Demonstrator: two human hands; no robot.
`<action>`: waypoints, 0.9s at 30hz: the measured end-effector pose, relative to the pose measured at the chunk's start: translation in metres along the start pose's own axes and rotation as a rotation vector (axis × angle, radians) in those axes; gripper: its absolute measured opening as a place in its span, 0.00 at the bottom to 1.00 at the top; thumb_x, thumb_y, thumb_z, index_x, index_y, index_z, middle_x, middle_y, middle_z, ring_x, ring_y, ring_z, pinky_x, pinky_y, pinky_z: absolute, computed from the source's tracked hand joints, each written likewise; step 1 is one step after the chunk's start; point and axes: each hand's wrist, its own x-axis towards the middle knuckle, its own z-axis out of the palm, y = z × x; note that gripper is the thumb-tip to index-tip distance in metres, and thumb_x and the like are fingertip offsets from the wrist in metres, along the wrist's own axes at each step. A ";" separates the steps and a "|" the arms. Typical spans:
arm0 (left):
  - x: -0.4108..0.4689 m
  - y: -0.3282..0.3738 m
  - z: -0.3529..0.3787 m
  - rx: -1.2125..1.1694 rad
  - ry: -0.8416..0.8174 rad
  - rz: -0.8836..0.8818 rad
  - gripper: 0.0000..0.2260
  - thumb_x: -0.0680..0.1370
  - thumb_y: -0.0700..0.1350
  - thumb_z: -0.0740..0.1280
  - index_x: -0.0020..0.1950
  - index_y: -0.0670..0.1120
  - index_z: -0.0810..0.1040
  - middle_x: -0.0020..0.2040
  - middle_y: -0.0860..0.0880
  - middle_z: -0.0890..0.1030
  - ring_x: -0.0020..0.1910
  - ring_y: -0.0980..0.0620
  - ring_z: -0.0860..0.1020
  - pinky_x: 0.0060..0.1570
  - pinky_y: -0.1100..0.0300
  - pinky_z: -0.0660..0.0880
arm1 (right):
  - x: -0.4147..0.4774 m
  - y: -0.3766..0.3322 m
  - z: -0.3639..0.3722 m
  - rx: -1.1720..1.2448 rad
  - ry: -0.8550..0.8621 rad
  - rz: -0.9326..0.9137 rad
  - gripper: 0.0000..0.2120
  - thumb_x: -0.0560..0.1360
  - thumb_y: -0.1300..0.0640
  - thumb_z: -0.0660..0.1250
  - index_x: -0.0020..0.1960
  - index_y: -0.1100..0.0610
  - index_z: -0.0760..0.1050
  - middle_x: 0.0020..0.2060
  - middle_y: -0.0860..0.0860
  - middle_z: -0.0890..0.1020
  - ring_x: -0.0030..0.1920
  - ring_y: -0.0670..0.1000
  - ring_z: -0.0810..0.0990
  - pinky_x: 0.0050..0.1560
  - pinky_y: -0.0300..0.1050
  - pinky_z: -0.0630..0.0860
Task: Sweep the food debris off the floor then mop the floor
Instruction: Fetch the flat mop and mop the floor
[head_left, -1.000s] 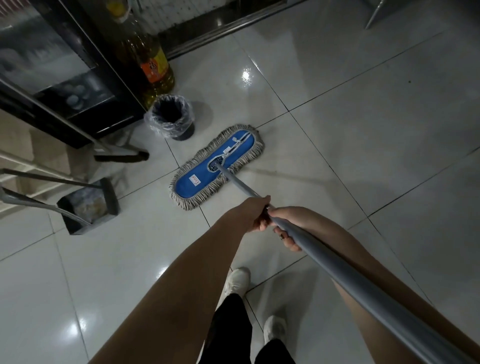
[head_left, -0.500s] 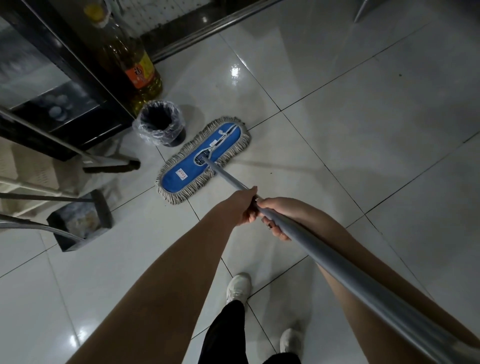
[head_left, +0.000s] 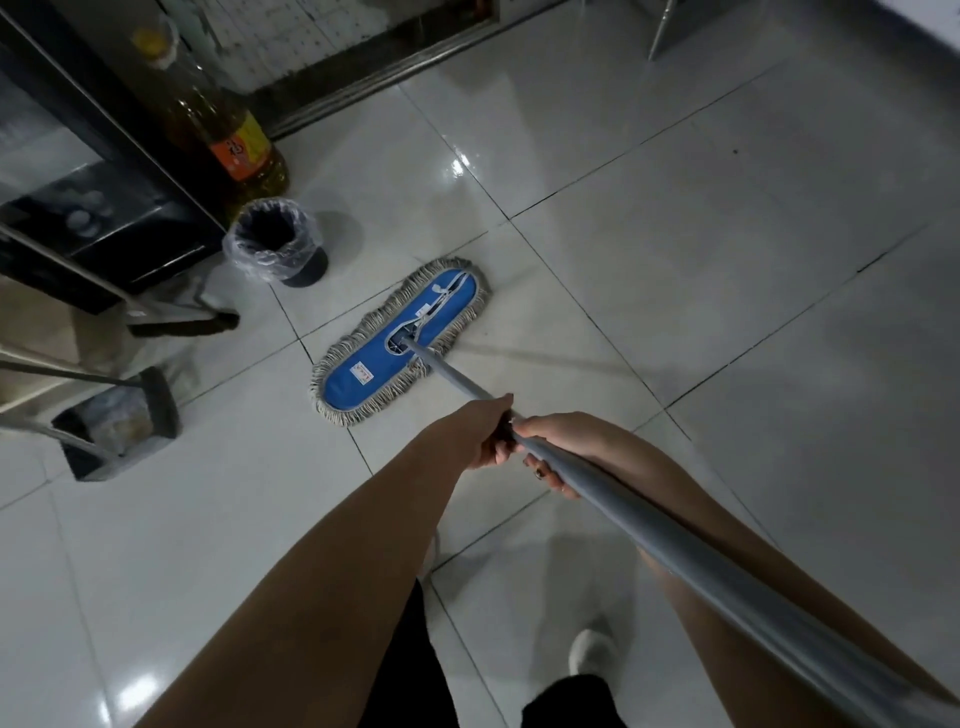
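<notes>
A flat blue mop head (head_left: 387, 353) with a grey fringe lies on the glossy white floor tiles (head_left: 675, 260). Its grey handle (head_left: 649, 525) runs back toward me and off the lower right corner. My left hand (head_left: 480, 431) grips the handle from the left, fingers curled round it. Just behind it, my right hand (head_left: 553, 452) grips the same handle from the right. A dustpan (head_left: 117, 423) holding debris stands on the floor at the left, and a broom head (head_left: 187, 322) rests beside it.
A small bin (head_left: 275, 247) lined with a clear bag stands just beyond the mop. A large bottle of yellow oil (head_left: 234, 135) stands behind it against a dark cabinet (head_left: 88, 171). A metal door threshold (head_left: 395, 73) runs along the top. My white shoe (head_left: 592, 649) shows below.
The mop head has slid back away from the bin and toward me, with both hands still gripping the handle. My feet have shifted.
</notes>
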 end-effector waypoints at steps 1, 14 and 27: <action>0.000 -0.013 0.018 -0.008 0.008 0.005 0.17 0.82 0.52 0.56 0.37 0.43 0.65 0.20 0.49 0.71 0.16 0.57 0.68 0.15 0.69 0.64 | -0.006 0.019 -0.009 -0.018 0.002 -0.012 0.17 0.81 0.52 0.56 0.36 0.60 0.66 0.22 0.53 0.69 0.11 0.46 0.66 0.15 0.27 0.61; -0.003 -0.164 0.223 0.032 -0.055 -0.049 0.18 0.80 0.55 0.58 0.38 0.43 0.67 0.20 0.49 0.74 0.16 0.56 0.70 0.16 0.70 0.64 | -0.091 0.241 -0.111 0.039 0.028 0.051 0.17 0.80 0.51 0.58 0.36 0.59 0.66 0.13 0.49 0.69 0.12 0.46 0.66 0.16 0.27 0.61; -0.053 -0.312 0.339 0.050 -0.021 0.098 0.18 0.81 0.54 0.56 0.40 0.41 0.67 0.23 0.48 0.72 0.15 0.56 0.67 0.16 0.68 0.65 | -0.147 0.412 -0.113 -0.024 0.102 0.048 0.20 0.80 0.48 0.56 0.35 0.60 0.68 0.15 0.49 0.70 0.13 0.46 0.67 0.16 0.29 0.63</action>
